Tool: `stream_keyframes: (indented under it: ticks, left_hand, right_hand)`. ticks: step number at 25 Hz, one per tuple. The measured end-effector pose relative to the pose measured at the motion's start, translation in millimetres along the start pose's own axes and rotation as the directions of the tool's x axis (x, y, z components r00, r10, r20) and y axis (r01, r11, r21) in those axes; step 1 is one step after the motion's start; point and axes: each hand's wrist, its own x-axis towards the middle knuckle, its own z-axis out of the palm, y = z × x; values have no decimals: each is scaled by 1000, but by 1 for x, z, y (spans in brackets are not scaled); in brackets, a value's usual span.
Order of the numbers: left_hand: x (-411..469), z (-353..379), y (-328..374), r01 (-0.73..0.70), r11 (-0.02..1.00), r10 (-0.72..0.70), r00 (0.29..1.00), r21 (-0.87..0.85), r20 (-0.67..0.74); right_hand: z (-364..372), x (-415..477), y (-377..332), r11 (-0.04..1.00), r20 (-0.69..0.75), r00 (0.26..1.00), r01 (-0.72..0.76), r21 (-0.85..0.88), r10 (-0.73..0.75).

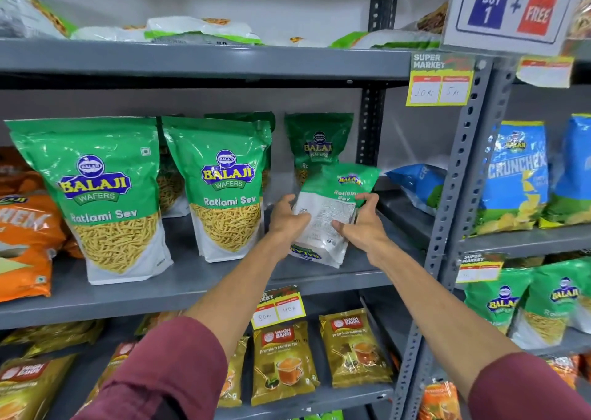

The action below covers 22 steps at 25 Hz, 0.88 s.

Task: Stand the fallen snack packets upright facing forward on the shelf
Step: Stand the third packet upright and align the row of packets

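Note:
A green and white Ratlami Sev packet (332,208) is tilted, its printed back panel toward me, above the grey middle shelf (192,279). My left hand (287,218) grips its left edge. My right hand (361,221) grips its right side. Two large Ratlami Sev packets (99,195) (227,186) stand upright facing forward to the left. A further packet (318,144) stands upright behind the held one. On the top shelf several green and white packets (198,31) lie flat.
A blue Crunchex bag (419,186) lies fallen at the shelf's right end, beside the grey perforated upright (460,176). Orange bags (22,243) crowd the far left. Gold tea packets (281,362) fill the shelf below. More blue and green bags stand in the right bay.

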Motion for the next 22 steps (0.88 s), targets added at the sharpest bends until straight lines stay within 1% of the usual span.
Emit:
stream_keyframes:
  ticks: [3, 5, 7, 10, 13, 17, 18, 20, 22]
  left_hand:
    - [2, 4, -11, -133, 990, 128, 987, -50, -98]
    - [6, 9, -18, -125, 991, 120, 985, -39, -128]
    - [11, 16, -23, -98, 995, 96, 982, -8, -161]
    - [17, 26, -27, -125, 991, 130, 977, 40, -170]
    - [19, 30, -29, -157, 987, 162, 971, 44, -177]
    - [16, 31, -30, -178, 983, 182, 970, 38, -164]
    - [16, 30, -30, -184, 982, 190, 968, 49, -165]
    - [18, 28, -27, -180, 981, 192, 962, 76, -195]
    - [21, 26, -22, -187, 980, 199, 942, 71, -270]
  right_hand:
    - [0, 9, -2, 979, -31, 981, 191, -70, -194]
    - [1, 15, -1, 956, -19, 960, 277, -96, -280]
    - [3, 21, 5, 945, -17, 949, 313, -98, -316]
    - [9, 28, 13, 962, -53, 961, 268, -60, -271]
    - [15, 31, 17, 974, -72, 972, 222, -44, -224]
    - [11, 30, 16, 987, -17, 987, 160, -32, -160]
    - [9, 26, 13, 986, -26, 986, 164, -40, -165]
    - [11, 15, 9, 976, -100, 972, 206, -69, -212]
    - [19, -1, 8, 958, -157, 947, 266, -109, -280]
